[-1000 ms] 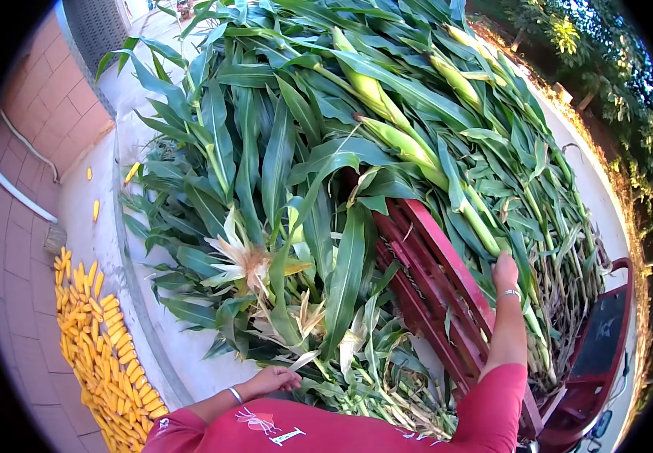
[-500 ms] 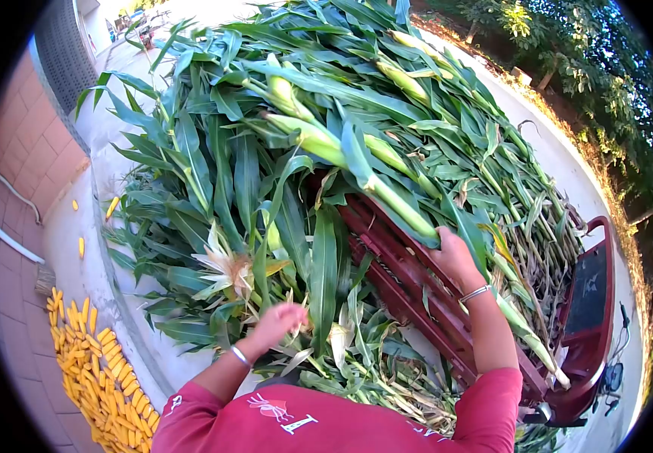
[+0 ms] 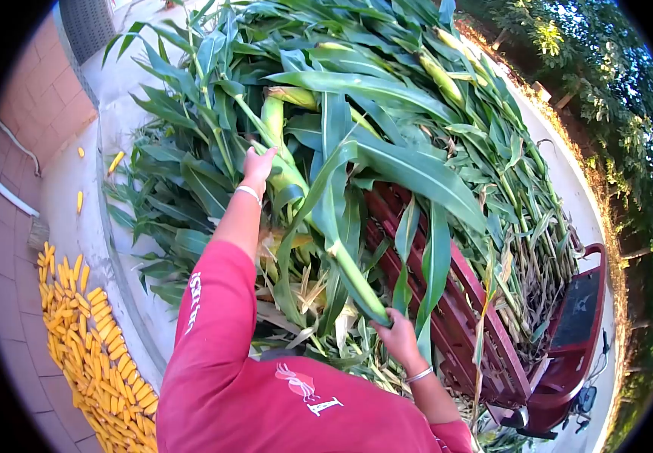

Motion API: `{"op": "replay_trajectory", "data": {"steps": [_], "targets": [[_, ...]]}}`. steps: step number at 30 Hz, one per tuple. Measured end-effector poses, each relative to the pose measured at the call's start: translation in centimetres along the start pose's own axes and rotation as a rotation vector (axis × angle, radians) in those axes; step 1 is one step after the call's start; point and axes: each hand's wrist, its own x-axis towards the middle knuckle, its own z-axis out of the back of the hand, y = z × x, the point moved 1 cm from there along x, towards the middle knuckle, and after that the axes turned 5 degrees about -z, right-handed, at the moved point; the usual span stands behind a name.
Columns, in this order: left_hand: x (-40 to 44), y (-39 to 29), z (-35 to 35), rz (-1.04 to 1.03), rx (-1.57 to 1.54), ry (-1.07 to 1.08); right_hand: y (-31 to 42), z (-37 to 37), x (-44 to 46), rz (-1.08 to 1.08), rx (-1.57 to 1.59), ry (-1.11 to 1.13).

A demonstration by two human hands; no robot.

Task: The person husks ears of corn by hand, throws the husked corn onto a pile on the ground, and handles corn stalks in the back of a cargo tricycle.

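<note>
A green corn stalk (image 3: 358, 281) with long hanging leaves slants across in front of me. My right hand (image 3: 398, 337) is closed round its thick lower end. Farther up, an ear of corn (image 3: 290, 183) in its pale green husk lies along the stalk. My left hand (image 3: 258, 166) is closed at the tip of this ear, and its fingers partly hide what they grip. Just beyond that hand another husked ear (image 3: 273, 117) shows among the leaves. Beneath the stalk, dry opened husks (image 3: 311, 291) lie in the greenery.
Cut corn stalks (image 3: 500, 162) are heaped on a dark red cart (image 3: 466, 302) with slatted sides. Husked yellow cobs (image 3: 100, 355) form a pile by the tiled wall (image 3: 21, 264) at left. Trees (image 3: 606, 98) line the right side.
My right hand has drawn the stalk down and left, towards my body. The left hand has risen from the opened husks and closed at the ear's tip. The view has shifted slightly.
</note>
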Motion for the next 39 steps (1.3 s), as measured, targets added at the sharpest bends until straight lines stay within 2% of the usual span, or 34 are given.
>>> {"op": "replay_trajectory", "data": {"steps": [3,4,6,7,11,14,16,18,20,22,23,25,28,30,32,33,34,36,38,39], "targets": [[4.3,9.0,0.8,0.063,0.293,0.047,-1.4,-1.9,-1.9,-0.021,-0.042,0.031],[4.9,11.5,1.3,0.067,0.297,0.053,-2.0,-2.4,-2.1,0.002,-0.056,0.02],[4.5,14.5,1.7,0.219,0.54,0.095,-2.3,-3.0,-2.4,-0.029,-0.068,0.045],[0.7,9.1,2.3,0.264,0.726,0.103,-2.4,-3.2,-2.9,-0.06,-0.081,0.082],[-1.9,7.5,2.1,0.312,0.894,0.024,-1.4,-3.5,-4.0,-0.116,-0.093,0.112],[-1.4,7.0,2.7,0.24,0.886,0.048,-1.3,-4.2,-4.8,-0.077,-0.063,0.082],[-0.9,6.1,2.3,-0.259,0.941,0.008,-1.3,-4.5,-5.2,-0.084,-0.058,0.082],[-0.3,5.8,1.7,-0.227,0.903,-0.052,-1.9,-5.2,-6.2,-0.066,-0.061,0.074],[1.3,6.6,2.8,0.198,0.736,-0.044,-2.9,-6.1,-7.8,-0.058,-0.055,0.062],[2.5,8.8,4.2,0.149,0.774,-0.109,-4.3,-7.1,-10.0,-0.044,0.048,0.001],[2.6,8.7,4.8,0.119,0.757,-0.019,-4.8,-7.0,-11.2,-0.087,0.068,0.062],[3.8,10.1,5.4,0.078,0.692,0.107,-5.3,-7.0,-13.6,-0.123,0.098,0.04],[4.0,11.1,5.1,0.086,0.556,0.1,-8.1,-7.6,-17.0,-0.142,0.098,0.009],[3.7,10.7,4.9,0.102,0.636,0.103,-9.4,-8.0,-18.5,-0.139,0.066,0.01],[4.0,12.2,3.9,0.258,0.234,0.133,-9.4,-7.9,-19.7,-0.091,0.139,-0.014],[2.4,11.1,3.5,0.339,0.231,0.116,-9.0,-7.9,-20.2,-0.139,0.103,0.005],[2.2,11.1,3.3,0.334,0.232,0.131,-10.1,-8.4,-20.8,-0.149,0.106,-0.007],[1.7,11.2,3.2,0.473,-0.112,0.566,-12.3,-9.6,-22.0,-0.067,-0.025,-0.081],[0.2,10.9,3.0,0.47,-0.114,0.507,-13.4,-10.1,-22.6,-0.102,0.042,-0.039],[-0.6,10.6,3.3,0.405,-0.218,0.45,-14.1,-10.9,-22.5,-0.224,-0.039,0.003]]}}
